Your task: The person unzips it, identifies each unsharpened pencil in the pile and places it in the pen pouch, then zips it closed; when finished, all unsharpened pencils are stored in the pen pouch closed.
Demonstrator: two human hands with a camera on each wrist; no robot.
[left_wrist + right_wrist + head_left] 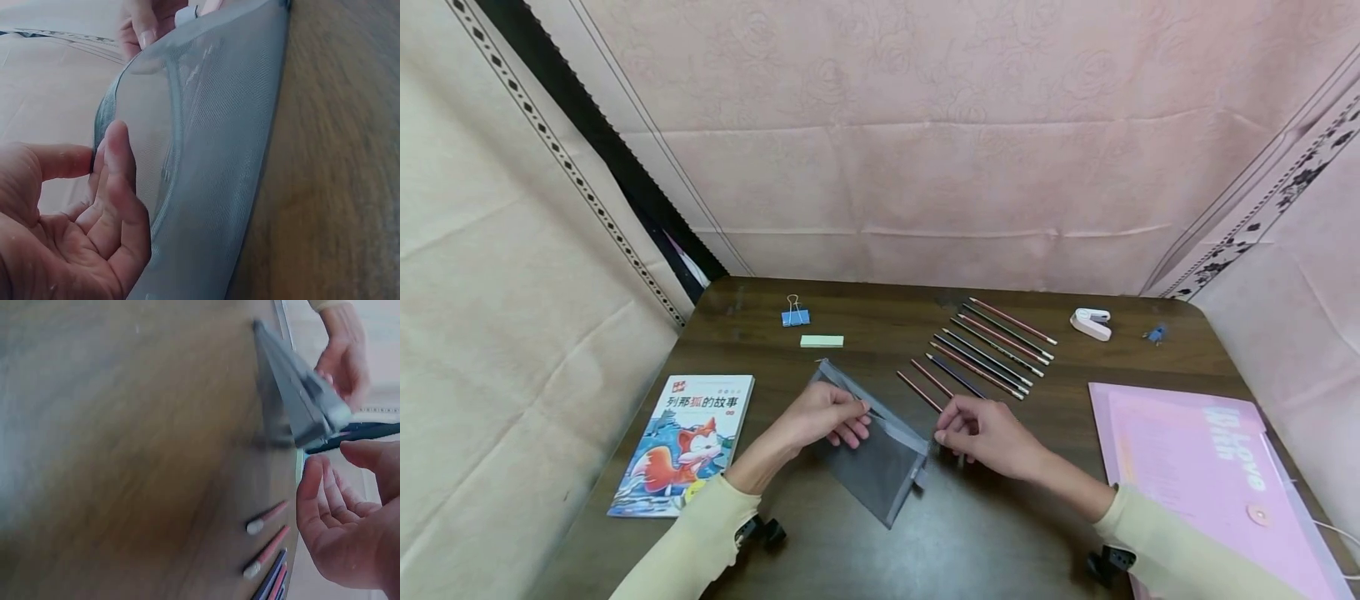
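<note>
A grey see-through mesh zipper pouch (874, 473) stands slanted in front of me, its mouth parted in the left wrist view. My left hand (831, 414) pinches the zipper edge (106, 115) between thumb and fingers, the other fingers curled loosely beside the mesh. Close to the pouch's right corner is my right hand (988, 437); its thumb and forefinger show a gap with nothing between them in the right wrist view. Several pencils (992, 346), red, dark green and dark blue, lie slanted in a row beyond the right hand. The nearest are two red pencils (930, 379).
A fox storybook (688, 450) lies at left. At the back left are a blue binder clip (796, 317) and a pale green strip (822, 341). A white stapler-like object (1091, 324) and small blue object (1156, 334) sit back right, pink folders (1195, 475) at right.
</note>
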